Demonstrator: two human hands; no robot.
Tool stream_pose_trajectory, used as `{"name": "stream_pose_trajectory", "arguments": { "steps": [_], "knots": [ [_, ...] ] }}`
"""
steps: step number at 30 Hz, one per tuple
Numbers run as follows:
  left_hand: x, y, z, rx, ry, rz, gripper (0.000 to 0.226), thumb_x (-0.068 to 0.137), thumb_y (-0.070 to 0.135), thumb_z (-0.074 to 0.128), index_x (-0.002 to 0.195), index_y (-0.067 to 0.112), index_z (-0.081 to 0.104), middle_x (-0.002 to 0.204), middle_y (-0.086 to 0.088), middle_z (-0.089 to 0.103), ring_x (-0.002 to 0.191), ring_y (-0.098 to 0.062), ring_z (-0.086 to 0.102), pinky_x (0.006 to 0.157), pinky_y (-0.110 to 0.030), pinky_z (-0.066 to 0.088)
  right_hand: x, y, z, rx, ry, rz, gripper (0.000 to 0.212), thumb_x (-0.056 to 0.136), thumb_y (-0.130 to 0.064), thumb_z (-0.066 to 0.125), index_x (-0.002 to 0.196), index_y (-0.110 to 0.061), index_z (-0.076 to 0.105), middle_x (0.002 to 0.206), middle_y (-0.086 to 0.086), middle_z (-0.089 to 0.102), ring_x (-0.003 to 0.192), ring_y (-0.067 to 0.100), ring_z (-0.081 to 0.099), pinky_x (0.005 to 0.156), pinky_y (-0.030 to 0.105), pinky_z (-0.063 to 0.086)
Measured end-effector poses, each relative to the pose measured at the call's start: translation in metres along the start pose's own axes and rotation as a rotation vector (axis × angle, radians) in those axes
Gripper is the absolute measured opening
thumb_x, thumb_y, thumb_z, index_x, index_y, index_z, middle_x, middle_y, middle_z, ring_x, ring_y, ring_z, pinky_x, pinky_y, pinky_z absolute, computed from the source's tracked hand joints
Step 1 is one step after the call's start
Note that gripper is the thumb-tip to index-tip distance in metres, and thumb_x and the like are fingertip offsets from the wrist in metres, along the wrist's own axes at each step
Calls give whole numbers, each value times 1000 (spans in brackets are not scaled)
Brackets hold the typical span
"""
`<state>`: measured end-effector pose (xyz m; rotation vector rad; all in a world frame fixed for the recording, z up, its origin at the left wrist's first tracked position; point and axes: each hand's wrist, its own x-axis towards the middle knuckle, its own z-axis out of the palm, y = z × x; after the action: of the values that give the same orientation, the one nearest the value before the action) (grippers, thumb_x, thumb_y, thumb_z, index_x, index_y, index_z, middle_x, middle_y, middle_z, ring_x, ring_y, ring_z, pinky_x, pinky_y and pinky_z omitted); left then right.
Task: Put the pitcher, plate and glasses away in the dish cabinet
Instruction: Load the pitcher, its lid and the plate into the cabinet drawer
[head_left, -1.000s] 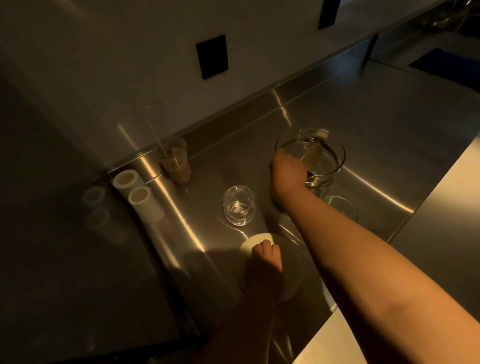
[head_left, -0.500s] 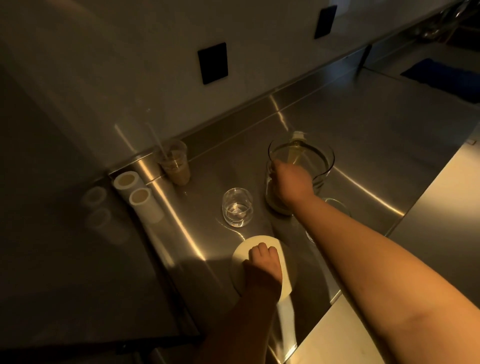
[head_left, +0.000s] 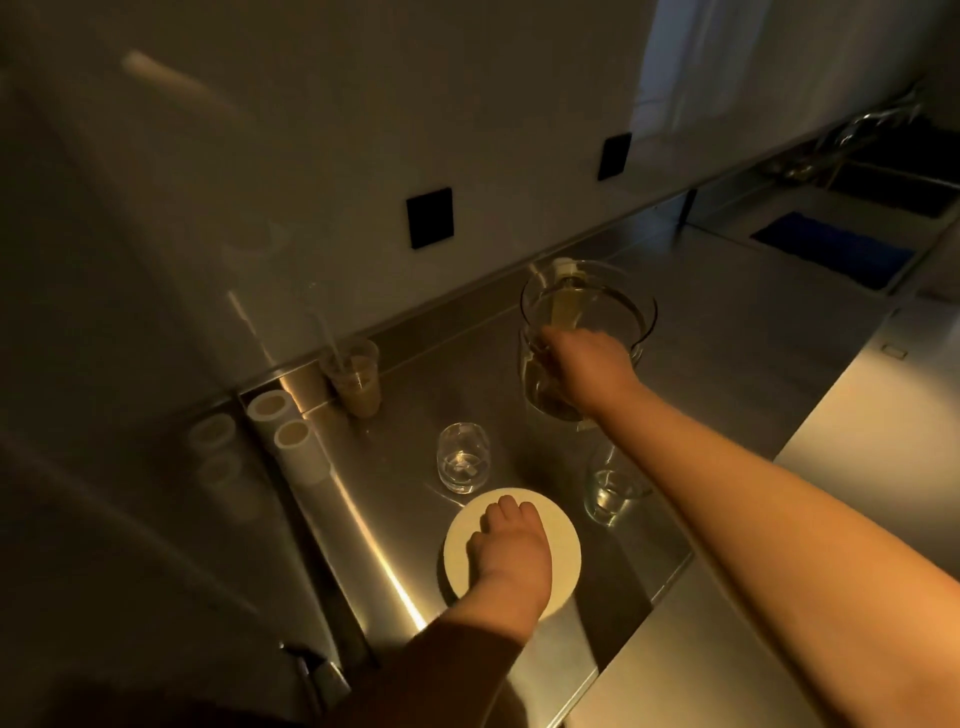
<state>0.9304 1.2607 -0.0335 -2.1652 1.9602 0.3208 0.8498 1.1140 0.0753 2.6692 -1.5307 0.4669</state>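
A clear glass pitcher (head_left: 592, 306) stands on the steel counter, and my right hand (head_left: 587, 369) is closed around its near side at the handle. A small white plate (head_left: 563, 551) lies near the counter's front edge, with my left hand (head_left: 506, 545) pressed flat on top of it, fingers together. One clear stemless glass (head_left: 462, 462) stands just behind the plate. A second clear glass (head_left: 613, 488) stands to the plate's right, partly under my right forearm.
A plastic cup with a straw and brown drink (head_left: 353, 379) stands by the back wall. Two white tubes (head_left: 291, 447) lie at the counter's left end. A dark panel rises at left. A sink with a blue mat (head_left: 831, 254) lies far right.
My right hand stays on the pitcher, which looks slightly lifted and nearer. The camera has risen, bringing the second glass into full view. My left hand still rests on the plate.
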Motion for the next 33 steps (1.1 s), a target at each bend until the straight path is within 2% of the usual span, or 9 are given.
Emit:
{"name": "stream_pose_trajectory", "arguments": {
  "steps": [3, 6, 9, 12, 18, 21, 25, 28, 33],
  "knots": [
    [-14, -9, -29, 14, 33, 38, 62, 84, 14, 60, 134, 7, 26, 137, -17, 30, 125, -31, 32, 92, -40, 43, -15, -9, -27, 2, 30, -31, 18, 83, -16, 62, 100, -20, 58, 77, -6, 57, 75, 18, 60, 64, 30, 47],
    [-33, -17, -55, 49, 76, 89, 68, 81, 15, 65, 136, 7, 25, 137, -17, 29, 126, -32, 32, 95, -40, 42, -33, -17, -52, -32, 57, -72, 14, 83, -15, 61, 96, -19, 58, 72, -8, 49, 70, 17, 56, 58, 27, 35],
    [-57, -17, -72, 55, 126, 144, 66, 82, 14, 65, 135, 6, 27, 136, -17, 31, 124, -32, 34, 95, -41, 41, -53, -24, -75, -68, 77, -101, 14, 83, -17, 64, 96, -20, 58, 74, -4, 54, 73, 19, 58, 60, 25, 30],
    [-84, -15, -82, 73, 151, 218, 65, 81, 13, 65, 134, 6, 28, 134, -17, 32, 122, -32, 35, 93, -42, 41, -77, -30, -95, -83, 99, -122, 21, 82, -19, 67, 102, -19, 59, 87, 2, 65, 82, 24, 63, 62, 25, 32],
    [-137, -12, -93, 73, 183, 320, 83, 72, 16, 77, 136, 8, 25, 133, -15, 32, 121, -31, 35, 92, -41, 42, -130, -45, -125, -88, 99, -114, 36, 83, -24, 68, 117, -22, 57, 103, 3, 67, 93, 24, 64, 71, 26, 43],
    [-163, -15, -96, 65, 230, 375, 77, 74, 16, 75, 134, 9, 27, 131, -14, 33, 118, -29, 37, 88, -40, 43, -157, -59, -139, -53, 94, -104, 35, 83, -25, 68, 117, -22, 57, 106, 2, 67, 96, 24, 63, 77, 31, 48],
    [-197, -22, -98, 95, 284, 414, 65, 78, 13, 69, 129, 10, 30, 128, -13, 36, 114, -28, 39, 82, -37, 43, -188, -79, -156, -62, 114, -134, 23, 87, -25, 65, 108, -22, 59, 98, 1, 67, 90, 23, 62, 70, 25, 41],
    [-224, -30, -98, 97, 325, 430, 58, 81, 13, 67, 128, 11, 32, 128, -12, 37, 114, -26, 41, 84, -35, 43, -213, -99, -170, 35, 155, -149, 23, 85, -15, 67, 107, -10, 64, 96, 12, 68, 91, 32, 63, 77, 36, 49],
    [-275, -47, -95, 14, 423, 503, 41, 87, 10, 59, 121, 13, 37, 127, -11, 39, 111, -25, 42, 81, -35, 45, -255, -132, -201, -54, 184, -181, 17, 86, -31, 58, 99, -21, 63, 89, 1, 67, 83, 23, 63, 69, 28, 44]
  ]
}}
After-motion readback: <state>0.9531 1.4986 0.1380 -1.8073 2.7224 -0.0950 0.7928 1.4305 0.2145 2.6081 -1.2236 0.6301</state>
